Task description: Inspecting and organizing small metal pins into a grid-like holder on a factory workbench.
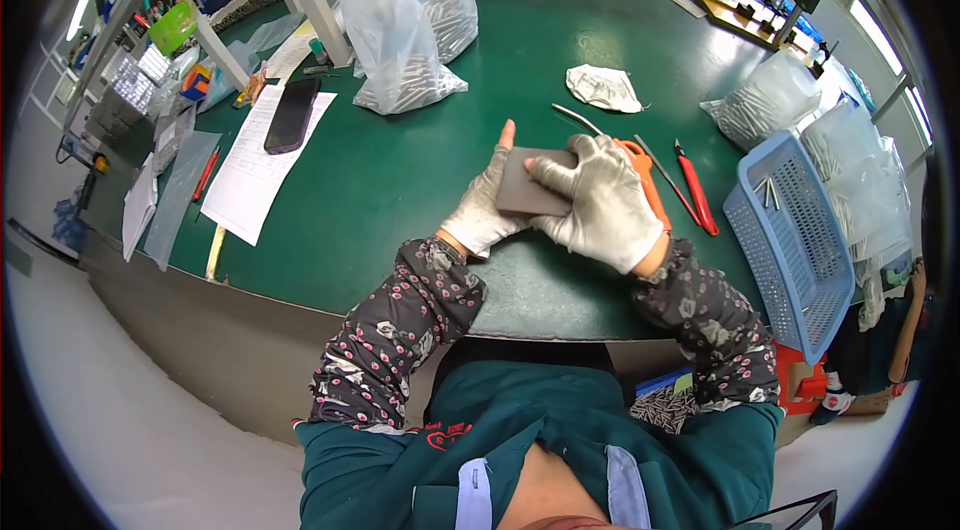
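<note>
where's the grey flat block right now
In the head view, the grey flat block sits mid-table on the green table, held between the left hand and right hand, just left of the orange-handled tool.

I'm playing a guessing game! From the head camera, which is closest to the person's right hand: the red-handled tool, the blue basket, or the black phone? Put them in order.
Measured from the right hand:
1. Red-handled tool, lying on the green table just right of the hand.
2. Blue basket, farther right, at the table's edge.
3. Black phone, far to the left, resting on white paper.
</note>
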### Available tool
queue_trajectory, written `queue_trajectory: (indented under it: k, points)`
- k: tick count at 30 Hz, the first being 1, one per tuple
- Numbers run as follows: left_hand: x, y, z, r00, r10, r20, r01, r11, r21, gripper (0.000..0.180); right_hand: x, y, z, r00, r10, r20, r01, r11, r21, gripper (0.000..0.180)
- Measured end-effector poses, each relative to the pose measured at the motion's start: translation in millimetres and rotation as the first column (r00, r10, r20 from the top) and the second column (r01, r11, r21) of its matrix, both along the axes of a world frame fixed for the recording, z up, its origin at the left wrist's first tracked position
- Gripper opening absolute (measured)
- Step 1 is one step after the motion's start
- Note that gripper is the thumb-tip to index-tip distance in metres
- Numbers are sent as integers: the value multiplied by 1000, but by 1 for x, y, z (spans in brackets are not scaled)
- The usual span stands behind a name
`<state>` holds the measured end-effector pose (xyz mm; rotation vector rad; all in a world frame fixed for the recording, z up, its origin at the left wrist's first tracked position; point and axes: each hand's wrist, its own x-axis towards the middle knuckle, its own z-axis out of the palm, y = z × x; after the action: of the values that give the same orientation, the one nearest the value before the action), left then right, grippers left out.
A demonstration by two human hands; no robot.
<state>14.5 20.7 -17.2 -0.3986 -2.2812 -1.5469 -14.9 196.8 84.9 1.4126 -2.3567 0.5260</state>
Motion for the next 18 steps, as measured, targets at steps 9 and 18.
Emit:
queue_trajectory:
  k: [9, 18]
  points:
    - [0, 16, 35, 973, -77, 219, 10, 957, 291, 109, -22, 7, -8, 971, -228, -76, 223, 972, -67, 40]
    - [6, 9, 32, 938, -140, 317, 38, 951, 308, 108, -30, 22, -11, 895, -261, -363, 298, 953, 50, 53]
